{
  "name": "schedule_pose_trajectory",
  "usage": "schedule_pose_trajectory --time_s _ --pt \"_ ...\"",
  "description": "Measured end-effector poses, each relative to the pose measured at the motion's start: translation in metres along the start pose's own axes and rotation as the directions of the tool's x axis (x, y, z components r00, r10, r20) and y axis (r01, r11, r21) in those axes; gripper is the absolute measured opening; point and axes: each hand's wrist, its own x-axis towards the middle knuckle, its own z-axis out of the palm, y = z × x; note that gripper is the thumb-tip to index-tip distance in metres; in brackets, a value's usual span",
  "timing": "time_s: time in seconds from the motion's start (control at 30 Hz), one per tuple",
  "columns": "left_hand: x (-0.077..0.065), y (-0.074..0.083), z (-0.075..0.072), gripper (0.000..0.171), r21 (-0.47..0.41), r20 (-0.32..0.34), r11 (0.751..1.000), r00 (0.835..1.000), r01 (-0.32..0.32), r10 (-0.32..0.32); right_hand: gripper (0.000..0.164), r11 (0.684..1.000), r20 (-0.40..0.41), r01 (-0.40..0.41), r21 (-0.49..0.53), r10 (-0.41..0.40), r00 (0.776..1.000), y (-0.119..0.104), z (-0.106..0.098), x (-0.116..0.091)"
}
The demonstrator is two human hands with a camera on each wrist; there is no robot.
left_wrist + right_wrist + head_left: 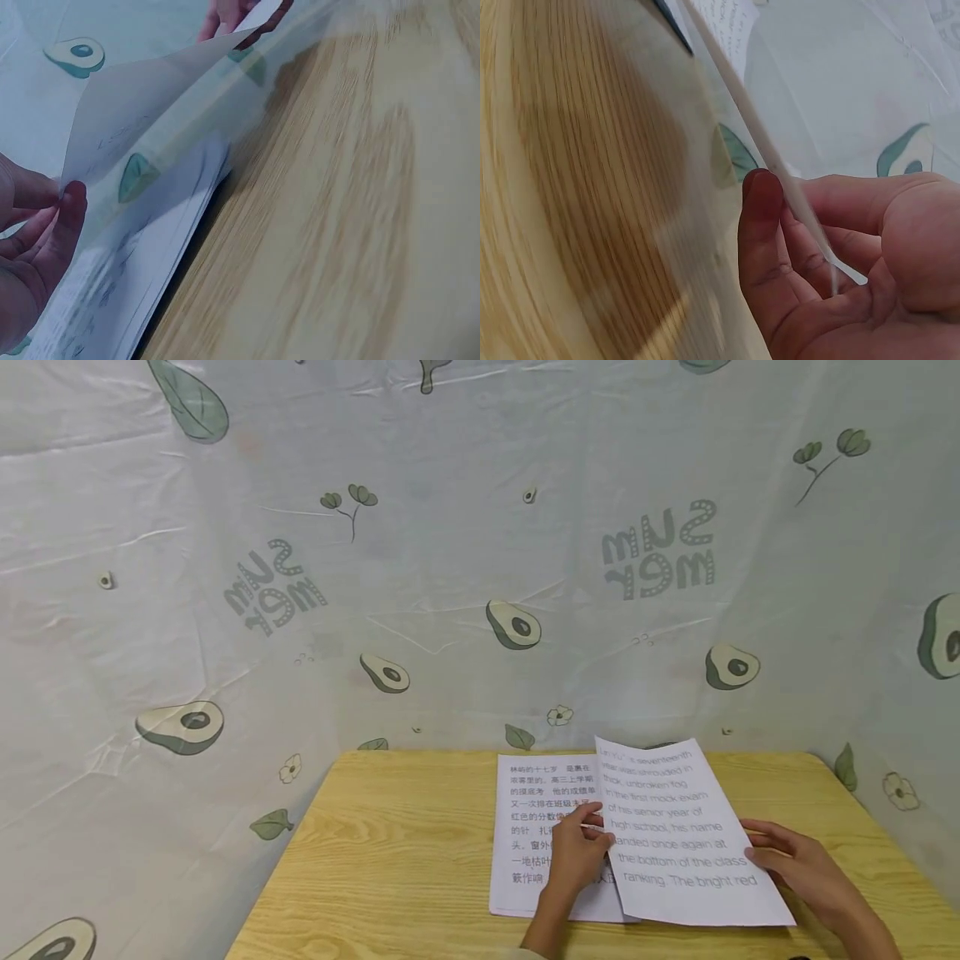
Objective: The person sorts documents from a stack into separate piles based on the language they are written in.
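White and bowed, a printed sheet (678, 847) is pinched by the left hand (574, 855) and right hand (801, 867) above grained wood (390, 839).

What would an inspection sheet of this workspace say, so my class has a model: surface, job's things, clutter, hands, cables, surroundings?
Surface: light-brown wood-grain tabletop.
Job's things: rectangular white paper sheet with grey English print, raised at a tilt; white paper stack with dark Chinese print lying on the tabletop, partly hidden by the sheet and left hand.
Clutter: small dark shape at the head view's bottom edge, too cut off to identify.
Grippers: bare hands; the left hand pinches the sheet's left edge, the right hand holds its right edge.
Cables: nothing seen.
Surroundings: pale, wrinkled, glossy backdrop printed with green avocados, leaves and flowers, plus grey lettering.
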Motion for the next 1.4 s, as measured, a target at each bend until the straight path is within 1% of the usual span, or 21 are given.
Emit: schedule_pose_trajectory --time_s 0.07,0.27,0.3,0.4,0.5,0.63,0.83,0.9,1.0,1.03,1.1,1.2,1.3,1.4 --pt "-0.002 0.0 0.005 0.048 0.005 0.003 1.0 1.0 -0.011 0.011 0.068 1.0 -0.004 -0.011 -0.025 0.011 1.0 0.002 -0.004 -0.002" --pt "-0.006 0.0 0.018 0.048 -0.031 0.007 1.0 1.0 0.003 -0.002 0.071 0.995 -0.002 -0.057 -0.084 0.057 0.998 0.011 -0.012 -0.009" --pt "-0.006 0.0 0.02 0.049 -0.043 0.009 0.999 1.0 0.016 -0.016 0.072 0.994 0.0 -0.071 -0.077 0.071 0.997 0.012 -0.013 -0.01" --pt "-0.007 0.001 0.024 0.049 -0.047 0.015 0.999 1.0 0.026 -0.025 0.073 0.994 0.001 -0.105 -0.042 0.105 0.994 0.016 -0.016 -0.011" --pt "-0.007 0.001 0.027 0.049 -0.034 0.019 0.999 1.0 0.026 -0.025 0.071 0.991 0.004 -0.125 0.042 0.125 0.992 0.021 -0.019 -0.012" --pt "-0.008 0.0 0.029 0.048 -0.008 0.024 1.0 1.0 0.005 -0.005 0.066 0.988 0.025 -0.12 0.099 0.118 0.993 0.026 -0.022 -0.013" --pt "-0.009 -0.002 0.03 0.048 0.018 0.045 1.0 0.999 -0.004 0.003 0.068 0.991 0.03 -0.117 0.065 0.116 0.993 0.029 -0.025 -0.011" --pt "-0.009 -0.003 0.03 0.048 0.017 0.052 1.0 0.999 -0.006 0.005 0.068 0.992 0.039 -0.104 0.065 0.102 0.994 0.029 -0.026 -0.011" --pt "-0.009 -0.005 0.031 0.048 0.001 0.067 1.0 0.998 -0.003 0.003 0.058 0.993 0.05 -0.088 0.08 0.084 0.995 0.03 -0.028 -0.013" --pt "-0.009 -0.005 0.031 0.048 0.0 0.073 1.0 0.997 -0.004 0.004 0.053 0.993 0.054 -0.083 0.087 0.079 0.995 0.031 -0.028 -0.014" --pt "-0.009 -0.006 0.033 0.048 0.008 0.086 1.0 0.996 -0.004 0.004 0.048 0.993 0.062 -0.072 0.088 0.067 0.996 0.031 -0.03 -0.016" --pt "-0.009 -0.005 0.034 0.048 0.019 0.1 1.0 0.995 0.004 -0.006 0.052 0.995 0.059 -0.071 0.064 0.067 0.996 0.03 -0.03 -0.018" --pt "-0.008 -0.005 0.036 0.047 0.04 0.107 0.999 0.994 0.006 -0.01 0.064 0.998 0.052 -0.067 0.015 0.066 0.996 0.028 -0.028 -0.018" --pt "-0.009 -0.005 0.037 0.047 0.034 0.111 0.999 0.994 0.009 -0.013 0.068 0.997 0.036 -0.075 -0.011 0.075 0.997 0.027 -0.026 -0.017"
